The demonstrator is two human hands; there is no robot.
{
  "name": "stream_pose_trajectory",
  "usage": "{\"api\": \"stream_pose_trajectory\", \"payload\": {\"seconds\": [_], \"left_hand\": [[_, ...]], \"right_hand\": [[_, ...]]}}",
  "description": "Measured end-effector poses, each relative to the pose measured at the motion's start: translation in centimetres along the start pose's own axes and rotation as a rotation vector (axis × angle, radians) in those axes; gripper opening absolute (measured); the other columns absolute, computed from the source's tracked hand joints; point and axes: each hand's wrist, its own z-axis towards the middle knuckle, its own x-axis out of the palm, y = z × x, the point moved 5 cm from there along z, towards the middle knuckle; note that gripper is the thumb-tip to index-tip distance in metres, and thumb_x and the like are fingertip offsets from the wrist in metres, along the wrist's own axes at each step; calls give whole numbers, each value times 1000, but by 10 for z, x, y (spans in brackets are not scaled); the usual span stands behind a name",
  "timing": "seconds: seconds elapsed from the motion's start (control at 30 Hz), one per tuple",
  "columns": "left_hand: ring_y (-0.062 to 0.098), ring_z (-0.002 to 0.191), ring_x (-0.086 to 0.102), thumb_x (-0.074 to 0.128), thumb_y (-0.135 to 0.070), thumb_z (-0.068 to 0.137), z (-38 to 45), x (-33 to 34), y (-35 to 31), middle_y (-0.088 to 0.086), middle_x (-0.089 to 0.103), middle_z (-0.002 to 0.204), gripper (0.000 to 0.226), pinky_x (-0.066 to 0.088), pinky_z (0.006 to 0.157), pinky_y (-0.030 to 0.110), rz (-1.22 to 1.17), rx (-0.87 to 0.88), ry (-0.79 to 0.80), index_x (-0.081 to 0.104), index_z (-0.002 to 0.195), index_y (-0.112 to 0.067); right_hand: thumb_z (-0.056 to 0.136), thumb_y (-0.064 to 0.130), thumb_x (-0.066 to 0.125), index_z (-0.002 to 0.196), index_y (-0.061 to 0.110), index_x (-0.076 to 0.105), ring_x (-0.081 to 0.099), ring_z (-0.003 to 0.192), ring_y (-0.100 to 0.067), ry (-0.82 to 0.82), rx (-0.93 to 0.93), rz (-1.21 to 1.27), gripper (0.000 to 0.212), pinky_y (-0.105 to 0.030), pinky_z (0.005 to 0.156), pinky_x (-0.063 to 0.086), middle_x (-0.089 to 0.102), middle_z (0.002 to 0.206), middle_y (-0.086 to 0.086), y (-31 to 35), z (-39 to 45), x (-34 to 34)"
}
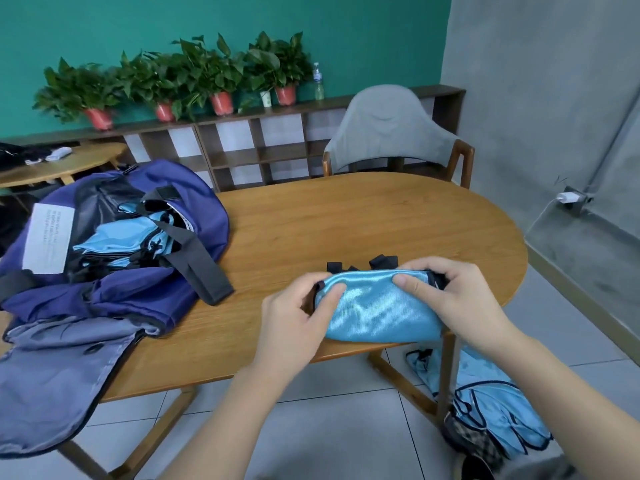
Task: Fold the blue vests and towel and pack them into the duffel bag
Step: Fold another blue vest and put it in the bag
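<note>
folded blue vest (379, 308) lying at the near edge of the wooden table (346, 216), gripped at both ends. left hand (294, 317) curled round the left end, thumb on top of the fabric. right hand (460, 299) clamped on the right end, thumb pressed flat on the top, fingers wrapped behind. navy duffel bag (114, 271) open on the table's left side, well apart from the hands, more blue vests (114, 240) stacked inside. further blue vests (491, 410) heaped on the floor beside the table leg.
</note>
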Motion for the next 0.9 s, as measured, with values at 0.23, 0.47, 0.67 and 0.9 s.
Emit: {"api": "stream_pose_trajectory", "payload": {"seconds": [0.23,0.47,0.67,0.9], "left_hand": [[-1,69,55,76,-32,88,30,21,26,-23,61,74,19,42,68,14,189,-105,127,73,107,-33],[11,116,50,72,-31,92,41,32,33,-12,56,122,41,41,101,33,398,54,277,62,132,-36],[7,113,60,60,-23,97,37,46,29,-18,67,122,22,35,100,34,490,210,428,75,107,-35],[23,75,56,30,-47,98,38,42,6,-4,56,83,50,38,81,38,806,-33,356,66,74,-23]], "right_hand": [[91,36,73,83,36,74,47,51,-7,-60,60,-363,9,-19,49,36,69,73,15,-31,28,-2],[91,48,68,89,40,71,60,86,-10,-30,93,-561,9,-42,73,55,66,100,14,-46,47,5],[85,54,72,103,29,72,59,89,-6,-141,108,-556,31,-31,79,51,64,101,11,-48,59,-1],[91,47,66,111,24,67,62,82,-7,-233,128,-521,31,-33,84,52,65,102,5,-39,45,5]]}}
